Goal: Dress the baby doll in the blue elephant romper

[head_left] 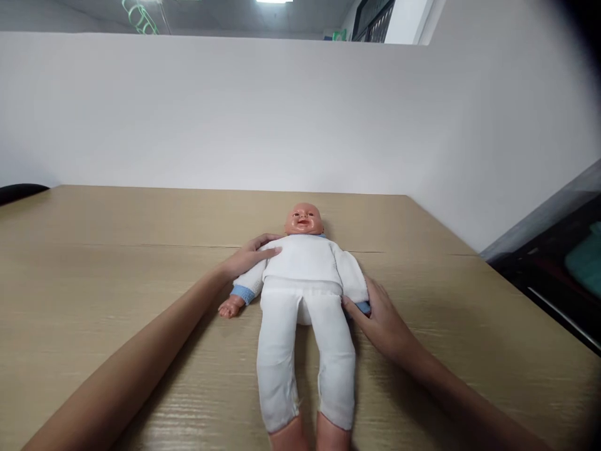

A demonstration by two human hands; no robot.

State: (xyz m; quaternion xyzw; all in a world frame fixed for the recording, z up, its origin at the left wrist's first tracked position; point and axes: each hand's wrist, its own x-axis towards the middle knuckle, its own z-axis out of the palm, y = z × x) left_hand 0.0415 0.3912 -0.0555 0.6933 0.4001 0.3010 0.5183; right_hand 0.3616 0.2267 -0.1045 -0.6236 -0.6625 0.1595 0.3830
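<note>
A baby doll [303, 266] lies on its back on the wooden table, its head toward the wall and its feet cut off by the lower edge of the view. It wears a white long-sleeved top and white trousers [282, 351]. My left hand [253, 254] grips the doll's shoulder on the left side, thumb on top of the sleeve. On the right, my right hand [375, 310] is closed around the blue cuff [363, 307] of the other sleeve. That sleeve's doll hand is hidden, while the left-side doll hand [231, 306] shows beyond its cuff.
The table [141, 269] reaches to a white wall [211, 113] at the back. A dark chair-like edge [21, 191] shows at far left. At the right, beyond the table's edge, stands a dark object with green cloth [585, 257].
</note>
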